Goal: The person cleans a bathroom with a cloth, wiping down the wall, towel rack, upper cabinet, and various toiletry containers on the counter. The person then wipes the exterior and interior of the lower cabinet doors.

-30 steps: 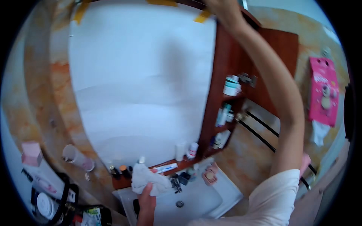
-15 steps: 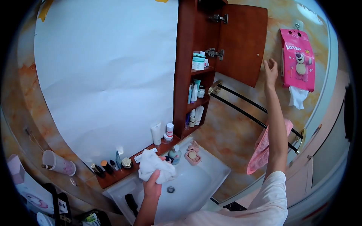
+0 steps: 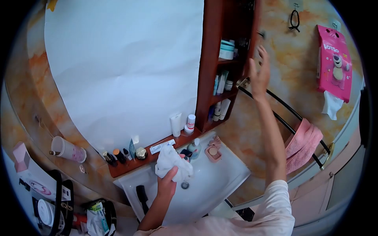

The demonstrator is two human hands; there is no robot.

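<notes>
A crumpled white cloth (image 3: 173,163) is gripped in my left hand (image 3: 168,183), above the sink (image 3: 212,183). My right hand (image 3: 260,78) is raised on the right, its fingers apart and nothing held in them. It is against or very close to the brown door (image 3: 252,29) of the wall cabinet (image 3: 210,51). That door appears nearly edge-on, so I cannot tell exactly where the fingers touch. On the cabinet shelves stand a white-and-teal jar (image 3: 226,49) and several tubes and bottles.
Below the right forearm a black double towel rail (image 3: 281,96) carries a pink towel (image 3: 303,143). A pink tissue pack (image 3: 334,65) hangs at right. A pump bottle (image 3: 194,148) and soap dish (image 3: 213,153) sit on the sink's rim; cosmetics line the brown ledge (image 3: 128,166).
My right hand has moved left, and the cabinet door has swung from wide open to nearly edge-on. My left hand still holds the cloth. The view has shifted.
</notes>
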